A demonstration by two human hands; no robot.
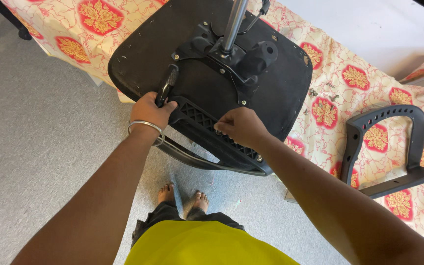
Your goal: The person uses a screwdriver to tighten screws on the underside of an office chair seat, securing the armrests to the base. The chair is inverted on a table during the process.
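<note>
Over the near edge: an upturned office chair seat (138, 54) is overhanging the tabletop (364, 93), its underside facing up and its front edge sticking out above the carpet.
Left hand (150, 112): is wrapping closed around a black lever handle (167, 84) at the seat's near left side.
Right hand (241, 126): is pinching narrowly at a small fastener on the black ribbed armrest bracket (212, 132); the fastener itself is too small to make out.
Axis: the bracket is running diagonally from upper left to lower right; the metal gas column (234, 22) is pointing up and away.
Open room: grey carpet (35, 137) is lying open to the left.
Surface: a floral cloth is covering the tabletop; a loose black armrest loop (386, 142) and some small screws (322, 93) are lying to the right.
</note>
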